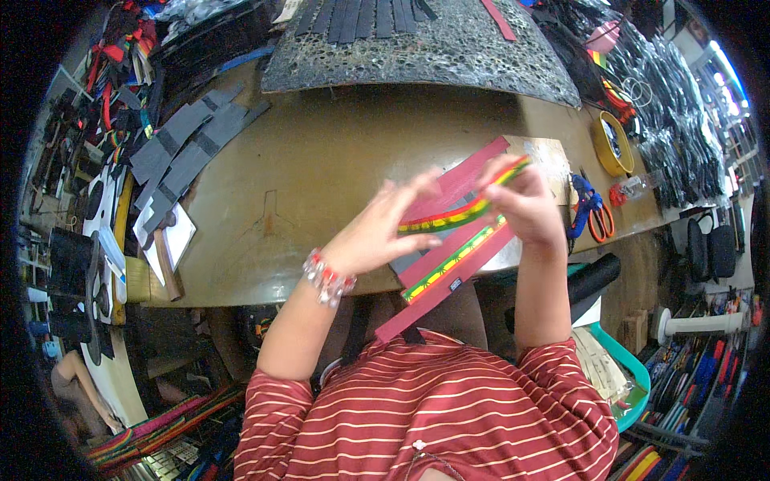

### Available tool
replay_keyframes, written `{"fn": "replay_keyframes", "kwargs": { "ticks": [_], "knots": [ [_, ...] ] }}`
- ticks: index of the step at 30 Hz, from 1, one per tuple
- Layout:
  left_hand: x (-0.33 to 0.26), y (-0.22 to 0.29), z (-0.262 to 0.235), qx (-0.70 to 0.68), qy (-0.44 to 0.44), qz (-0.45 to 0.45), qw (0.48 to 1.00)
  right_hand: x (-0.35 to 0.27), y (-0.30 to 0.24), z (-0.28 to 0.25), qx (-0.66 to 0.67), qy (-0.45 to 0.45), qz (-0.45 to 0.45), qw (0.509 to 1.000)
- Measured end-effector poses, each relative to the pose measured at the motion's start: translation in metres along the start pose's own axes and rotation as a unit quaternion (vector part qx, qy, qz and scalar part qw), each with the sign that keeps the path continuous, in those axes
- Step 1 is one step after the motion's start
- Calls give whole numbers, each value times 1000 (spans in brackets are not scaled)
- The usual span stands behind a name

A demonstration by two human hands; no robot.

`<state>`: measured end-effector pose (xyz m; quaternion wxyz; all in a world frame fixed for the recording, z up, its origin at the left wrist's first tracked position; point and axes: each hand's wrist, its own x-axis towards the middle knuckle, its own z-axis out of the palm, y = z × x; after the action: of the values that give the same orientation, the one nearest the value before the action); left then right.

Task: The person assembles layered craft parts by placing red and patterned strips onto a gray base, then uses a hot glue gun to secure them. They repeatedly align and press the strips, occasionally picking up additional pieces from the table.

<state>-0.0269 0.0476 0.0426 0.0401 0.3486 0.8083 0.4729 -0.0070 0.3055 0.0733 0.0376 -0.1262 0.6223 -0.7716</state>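
A striped ribbon in red, yellow and green runs slantwise between my hands. My right hand is closed on its upper right part. The other end reaches the gap between thumb and fingers of my left hand, which is spread open and slightly blurred. Under the ribbon lies a maroon strip. Nearer my body, a second maroon strip carries a green and yellow patterned band and a small dark label. It extends over the table edge to my shirt. A grey piece partly shows beneath the ribbon.
Blue-and-orange-handled scissors lie right, near a yellow bowl. A hammer and dark grey pieces are left. A speckled board with black strips stands at the back. A teal basket sits below right.
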Motion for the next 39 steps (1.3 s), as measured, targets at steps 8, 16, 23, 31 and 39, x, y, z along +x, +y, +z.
{"fn": "replay_keyframes", "kwargs": {
  "ticks": [8,16,23,31,39],
  "knots": [
    [-3,-5,12,-297,-107,-86,945,-1,54,35,-118,-58,-34,991],
    [-15,13,-8,-387,39,-124,913,-11,88,78,259,-60,18,964],
    [-34,13,3,-336,45,-147,929,2,56,66,-71,0,47,996],
    [-78,-46,0,-25,112,-176,978,1,61,68,-190,9,114,975],
    [-82,-57,20,63,170,-143,973,3,111,86,-335,7,134,933]
  ]
}}
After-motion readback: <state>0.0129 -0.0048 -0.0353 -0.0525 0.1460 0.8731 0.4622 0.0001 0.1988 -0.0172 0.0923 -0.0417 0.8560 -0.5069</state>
